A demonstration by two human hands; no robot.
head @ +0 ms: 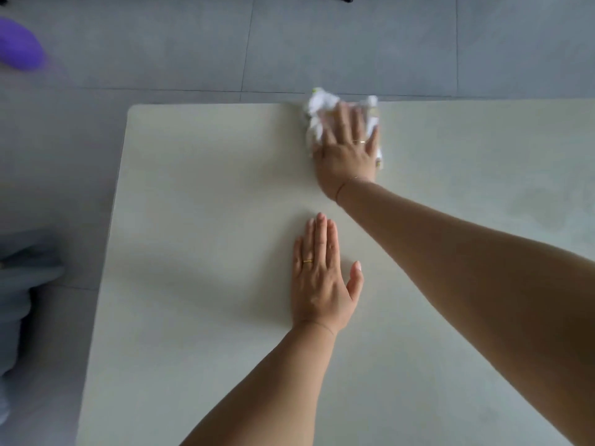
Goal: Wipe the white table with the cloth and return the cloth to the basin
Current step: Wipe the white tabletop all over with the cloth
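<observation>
2 hands on white table [199, 188], right hand [346, 152] flat pressing crumpled cloth [322, 106], left hand [318, 278] flat, empty grip

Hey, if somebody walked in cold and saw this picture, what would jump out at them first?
Most striking is the right hand stretched to the far edge of the white table, pressed flat on a crumpled white cloth. Nearer the camera, the left hand lies palm down on the bare tabletop, a gold ring on one finger. A blurred purple object sits on the grey floor at the upper left.
</observation>
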